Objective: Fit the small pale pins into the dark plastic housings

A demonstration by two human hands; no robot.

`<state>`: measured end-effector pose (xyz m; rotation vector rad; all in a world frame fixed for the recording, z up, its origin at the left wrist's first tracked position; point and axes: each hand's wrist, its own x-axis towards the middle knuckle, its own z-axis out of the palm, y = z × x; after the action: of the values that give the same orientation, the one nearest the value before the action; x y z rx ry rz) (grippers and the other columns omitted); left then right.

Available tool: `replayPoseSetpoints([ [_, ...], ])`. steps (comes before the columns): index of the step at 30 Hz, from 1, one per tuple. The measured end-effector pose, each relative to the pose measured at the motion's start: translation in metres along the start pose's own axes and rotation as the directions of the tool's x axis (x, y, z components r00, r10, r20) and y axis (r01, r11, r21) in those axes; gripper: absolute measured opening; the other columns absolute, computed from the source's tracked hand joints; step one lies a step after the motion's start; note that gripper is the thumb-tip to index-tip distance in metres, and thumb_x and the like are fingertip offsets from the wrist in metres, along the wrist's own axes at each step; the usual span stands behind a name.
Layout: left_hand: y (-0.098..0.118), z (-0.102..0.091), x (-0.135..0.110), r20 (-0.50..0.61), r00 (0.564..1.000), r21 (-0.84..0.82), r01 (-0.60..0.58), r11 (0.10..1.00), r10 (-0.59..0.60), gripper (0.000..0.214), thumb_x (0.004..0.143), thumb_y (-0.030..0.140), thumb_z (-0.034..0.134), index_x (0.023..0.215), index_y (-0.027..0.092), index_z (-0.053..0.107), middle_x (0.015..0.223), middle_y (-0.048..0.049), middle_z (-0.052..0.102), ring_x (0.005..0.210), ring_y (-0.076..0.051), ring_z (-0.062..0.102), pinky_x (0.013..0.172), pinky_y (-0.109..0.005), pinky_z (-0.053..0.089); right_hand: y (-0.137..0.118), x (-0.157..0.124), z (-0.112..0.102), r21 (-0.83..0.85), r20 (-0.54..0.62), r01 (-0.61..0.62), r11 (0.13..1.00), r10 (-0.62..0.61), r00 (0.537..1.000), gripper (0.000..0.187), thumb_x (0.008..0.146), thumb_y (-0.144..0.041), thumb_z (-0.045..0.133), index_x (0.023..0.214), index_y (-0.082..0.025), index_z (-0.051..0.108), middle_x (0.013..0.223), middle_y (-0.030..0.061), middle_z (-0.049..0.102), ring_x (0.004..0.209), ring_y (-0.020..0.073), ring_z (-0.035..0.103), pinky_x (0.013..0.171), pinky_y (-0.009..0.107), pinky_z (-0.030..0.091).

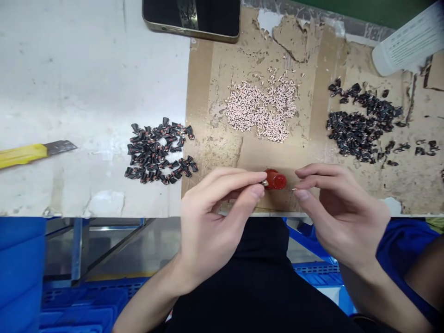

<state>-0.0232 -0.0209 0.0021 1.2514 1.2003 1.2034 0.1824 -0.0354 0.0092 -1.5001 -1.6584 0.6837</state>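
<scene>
My left hand (218, 208) is closed in a pinch just left of a small red cylindrical part (275, 179) standing on the cardboard mat (201, 92); a tiny metal bit shows at its fingertips. My right hand (340, 208) pinches a tiny pale piece at its fingertips, just right of the red part. A heap of small pale pieces (262, 108) lies on the mat beyond my hands. One pile of small black parts (159, 150) lies to the left on the white table, another pile of black parts (364, 125) to the right.
A yellow utility knife (31, 152) lies at the left edge. A phone (190, 18) rests at the top, a white plastic bottle (409, 41) on its side at top right. Blue crates (21, 268) stand below the table edge.
</scene>
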Motion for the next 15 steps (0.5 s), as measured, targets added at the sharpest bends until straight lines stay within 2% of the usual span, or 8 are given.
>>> replayPoseSetpoints([
  [3,0.003,0.011,0.002,0.109,0.979,-0.198,0.191,0.961,-0.172,0.013,0.094,0.01,0.074,0.1,0.019,0.081,0.099,-0.0026,0.082,0.076,-0.011,0.08,0.073,-0.016,0.068,-0.01,0.0,0.001,0.29,0.032,-0.187,0.939,0.186,0.982,0.018,0.093,-0.01,0.073,0.098,-0.027,0.077,0.11,0.0031,0.076,0.103,0.0183,0.075,0.087,0.031,0.064],
  [5,0.004,0.018,0.004,0.164,0.955,-0.293,0.285,0.913,-0.246,0.011,0.092,0.01,0.075,0.098,0.018,0.08,0.096,-0.0023,0.083,0.075,-0.012,0.081,0.072,-0.016,0.068,-0.015,0.0,0.003,0.393,0.078,-0.267,0.88,0.258,0.963,0.018,0.096,-0.012,0.071,0.1,-0.028,0.077,0.112,0.0018,0.077,0.103,0.0166,0.076,0.087,0.029,0.066],
  [8,0.005,0.023,0.005,0.187,0.94,-0.335,0.336,0.88,-0.287,0.011,0.09,0.01,0.077,0.096,0.019,0.081,0.091,-0.0013,0.084,0.074,-0.014,0.081,0.072,-0.017,0.069,-0.022,0.0,0.005,0.417,0.07,-0.275,0.866,0.271,0.96,0.019,0.097,-0.012,0.07,0.1,-0.029,0.078,0.109,0.0007,0.079,0.103,0.015,0.076,0.085,0.025,0.067],
  [15,0.008,0.022,0.004,0.19,0.936,-0.294,0.341,0.893,-0.295,0.009,0.089,0.011,0.078,0.094,0.019,0.081,0.094,-0.0023,0.085,0.075,-0.014,0.081,0.073,-0.018,0.069,-0.024,0.0,0.006,0.348,0.048,-0.229,0.909,0.227,0.973,0.019,0.094,-0.011,0.072,0.098,-0.028,0.078,0.106,0.0015,0.079,0.1,0.0165,0.077,0.08,0.026,0.068],
])
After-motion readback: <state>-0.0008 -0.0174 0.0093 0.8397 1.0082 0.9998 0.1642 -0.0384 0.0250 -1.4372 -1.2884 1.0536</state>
